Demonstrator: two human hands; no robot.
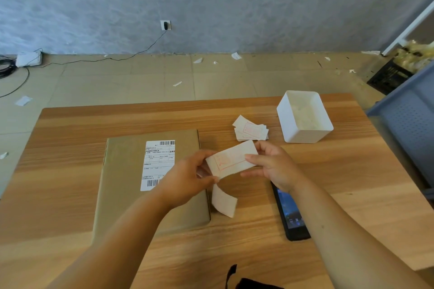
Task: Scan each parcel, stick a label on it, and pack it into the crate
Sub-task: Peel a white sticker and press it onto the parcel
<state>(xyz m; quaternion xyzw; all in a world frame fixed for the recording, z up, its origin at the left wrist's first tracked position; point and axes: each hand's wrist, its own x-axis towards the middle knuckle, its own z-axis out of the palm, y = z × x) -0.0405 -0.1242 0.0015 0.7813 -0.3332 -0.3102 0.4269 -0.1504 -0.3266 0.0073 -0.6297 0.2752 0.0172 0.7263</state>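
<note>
Just right of the parcel [126,171], my left hand [187,178] and right hand [273,168] pinch a red-printed label [232,159] between fingers [252,159] and thumbs, its backing strip [224,203] curling down.

A black plug [166,24] is seated in a wall socket [162,26], and its cable [141,52] is trailed along the tiled floor [117,82]. Paper scraps [177,84] are scattered there. A black basket [388,76] is filled with what may be yellowish packing [415,54].

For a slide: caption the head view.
Left hand and right hand hold a label, a strip curling below, beside the cardboard parcel.
</note>
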